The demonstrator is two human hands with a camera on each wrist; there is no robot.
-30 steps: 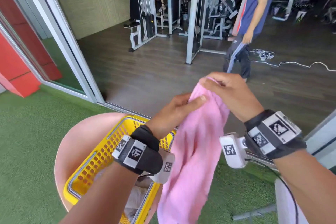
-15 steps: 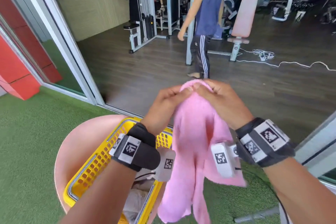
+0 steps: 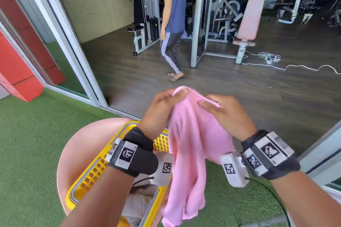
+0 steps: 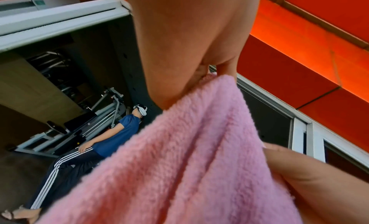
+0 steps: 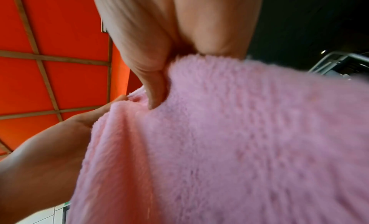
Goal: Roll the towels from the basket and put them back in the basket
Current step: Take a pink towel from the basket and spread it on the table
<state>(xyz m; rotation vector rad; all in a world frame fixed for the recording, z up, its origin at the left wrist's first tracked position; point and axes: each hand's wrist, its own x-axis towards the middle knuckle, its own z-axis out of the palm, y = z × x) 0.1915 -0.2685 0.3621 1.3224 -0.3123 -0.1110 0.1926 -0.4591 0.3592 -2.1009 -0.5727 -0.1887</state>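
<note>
A pink fleecy towel (image 3: 188, 153) hangs in the air in front of me, above the right end of a yellow plastic basket (image 3: 92, 173). My left hand (image 3: 162, 105) pinches the towel's top edge at its left, and my right hand (image 3: 221, 108) pinches the same edge a little to the right. The cloth droops in loose folds below both hands. In the left wrist view the towel (image 4: 189, 156) fills the lower frame under my left hand (image 4: 207, 72). The right wrist view shows my right hand (image 5: 159, 91) pinching the towel (image 5: 239, 140). A pale towel (image 3: 140, 202) lies inside the basket.
The basket sits on a round pink table (image 3: 81, 145) standing on green artificial turf (image 3: 27, 143). Ahead, an open sliding door leads onto a dark wooden gym floor with weight machines. A person in a blue shirt (image 3: 173, 24) walks there. A white cable (image 3: 295, 67) lies on the floor.
My two hands have come lower and then spread apart along the towel's top edge, stretching it between them. The person in the gym has walked from right to left.
</note>
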